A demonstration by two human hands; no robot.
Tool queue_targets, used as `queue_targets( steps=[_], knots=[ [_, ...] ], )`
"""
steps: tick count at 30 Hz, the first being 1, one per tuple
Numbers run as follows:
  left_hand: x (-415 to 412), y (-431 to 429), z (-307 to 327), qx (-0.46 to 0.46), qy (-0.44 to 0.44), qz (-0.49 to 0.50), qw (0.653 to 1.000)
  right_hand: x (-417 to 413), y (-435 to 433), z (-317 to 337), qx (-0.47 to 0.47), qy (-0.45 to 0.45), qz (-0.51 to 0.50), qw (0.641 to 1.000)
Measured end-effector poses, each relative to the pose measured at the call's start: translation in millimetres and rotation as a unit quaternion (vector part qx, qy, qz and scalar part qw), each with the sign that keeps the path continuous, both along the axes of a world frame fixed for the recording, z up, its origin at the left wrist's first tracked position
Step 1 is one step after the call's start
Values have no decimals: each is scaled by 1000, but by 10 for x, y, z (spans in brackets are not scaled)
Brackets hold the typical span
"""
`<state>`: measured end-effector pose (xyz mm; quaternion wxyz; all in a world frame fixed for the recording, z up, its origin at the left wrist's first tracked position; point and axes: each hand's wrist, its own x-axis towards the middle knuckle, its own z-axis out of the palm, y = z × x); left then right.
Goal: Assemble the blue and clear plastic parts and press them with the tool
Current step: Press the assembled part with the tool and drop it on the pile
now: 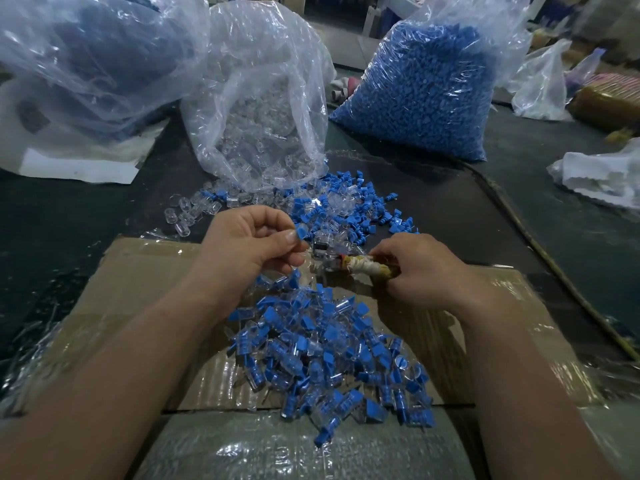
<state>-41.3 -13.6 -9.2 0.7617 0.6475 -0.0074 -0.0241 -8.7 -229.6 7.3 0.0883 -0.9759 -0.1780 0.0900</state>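
While the left hand (252, 247) pinches a blue part (302, 233) between thumb and curled fingers, the right hand (422, 268) is wrapped round the cloth-bound handle of the tool (358, 268), whose metal head points left toward the pinched piece. The blue part sits just above and left of that head, near it. Whether a clear shell is already fitted on it is hard to tell through the blur. Both hands hover over the far edge of a taped cardboard box (145, 271). On the box, nearer the person, lies a heap of joined blue-and-clear pieces (329, 358). Beyond the hands, loose blue and clear parts (346, 206) lie scattered on the dark table (69, 220), at the mouth of an open bag of clear parts (256, 133). A full bag of blue parts (422, 91) stands to its right.
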Motion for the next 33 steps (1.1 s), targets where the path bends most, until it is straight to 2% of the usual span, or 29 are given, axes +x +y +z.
queue_targets(
  steps=[7, 11, 15, 22, 33],
  knots=[
    [22, 14, -12, -2, -12, 17, 1000, 20, -60, -19, 56, -38, -13, 998],
    [14, 7, -18, 6, -41, 37, 998, 4, -19, 1, 144, -140, -14, 979],
    [-6, -34, -14, 9, -71, 48, 996, -59, 101, -9, 222, -138, -13, 965],
    [-12, -58, -15, 9, -100, 88, 991, -95, 206, -52, 184, -95, 19, 978],
    [-9, -55, -19, 22, -122, 95, 988, -122, 250, -33, 193, -71, 26, 978]
  ],
)
